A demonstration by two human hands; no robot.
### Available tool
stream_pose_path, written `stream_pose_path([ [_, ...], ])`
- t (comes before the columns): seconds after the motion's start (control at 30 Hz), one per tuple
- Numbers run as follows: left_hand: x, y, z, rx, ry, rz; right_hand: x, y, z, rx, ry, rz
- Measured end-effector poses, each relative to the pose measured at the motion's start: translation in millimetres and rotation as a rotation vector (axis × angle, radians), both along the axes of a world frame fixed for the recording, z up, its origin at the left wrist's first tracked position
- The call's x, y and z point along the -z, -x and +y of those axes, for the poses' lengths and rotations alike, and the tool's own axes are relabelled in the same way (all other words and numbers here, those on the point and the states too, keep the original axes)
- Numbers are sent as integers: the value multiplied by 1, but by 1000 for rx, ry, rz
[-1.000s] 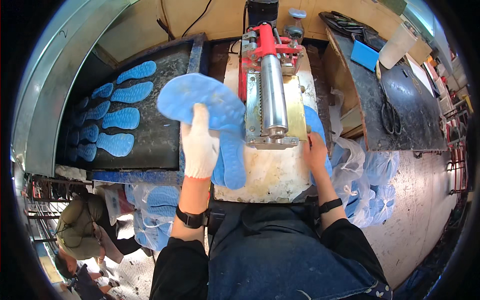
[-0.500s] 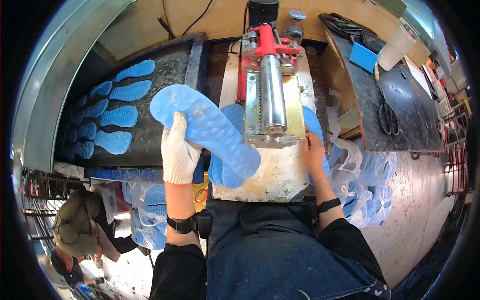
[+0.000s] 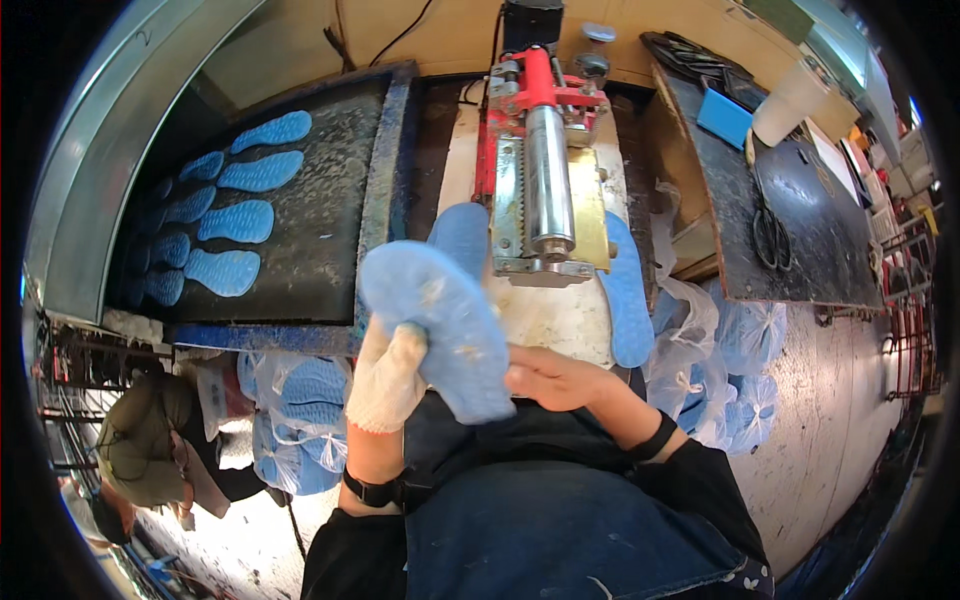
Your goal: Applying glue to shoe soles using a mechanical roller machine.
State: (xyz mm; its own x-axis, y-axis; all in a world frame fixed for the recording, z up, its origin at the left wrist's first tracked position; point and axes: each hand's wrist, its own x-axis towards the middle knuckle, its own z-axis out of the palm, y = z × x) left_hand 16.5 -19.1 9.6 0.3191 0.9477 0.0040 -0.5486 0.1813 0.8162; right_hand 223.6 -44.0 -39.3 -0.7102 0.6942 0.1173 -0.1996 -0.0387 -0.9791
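Observation:
My left hand (image 3: 386, 382), in a white knit glove, grips a blue shoe sole (image 3: 440, 320) with the thumb on its upper face. The sole is tilted in front of the machine and bears pale marks. My bare right hand (image 3: 560, 377) reaches the sole's right edge with fingers stretched out; whether the fingertips press on it I cannot tell. Beyond stands a red-framed machine with a steel roller (image 3: 546, 180). A blue sole (image 3: 627, 300) lies at the machine's right side, and another blue sole (image 3: 460, 236) at its left, partly covered by the held one.
On the left, a dark belt (image 3: 330, 200) carries several blue soles (image 3: 236, 222) beneath a metal hood. The dark table (image 3: 810, 240) at right bears scissors (image 3: 770, 235). Plastic bags of soles (image 3: 750, 400) stand on the floor. At lower left, another person (image 3: 150, 440) bends over.
The held sole has come nearer my body and swung to a steeper tilt. My right hand has left the machine's right side and moved down and left to the sole's edge.

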Motion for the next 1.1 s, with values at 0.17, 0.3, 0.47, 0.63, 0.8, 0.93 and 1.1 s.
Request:
stream_pose_path([
  [0.17,-1,14,-7,30,-219,321,5,34,8,-216,37,125],
  [0.3,7,16,-6,-48,-230,132,10,44,8,-284,120,423],
  [0.47,12,14,-6,45,-248,143,-4,41,5,-293,362,384],
  [0.63,10,5,-11,51,-300,272,-23,24,1,-197,15,57],
  [0.8,8,3,1,102,-419,30,-33,-22,-7,227,-253,-93],
  [0.93,7,19,11,-55,-313,61,-44,-94,0,722,-166,12],
  [1.1,17,20,18,-62,-251,203,-49,-144,32,1131,-537,-820],
])
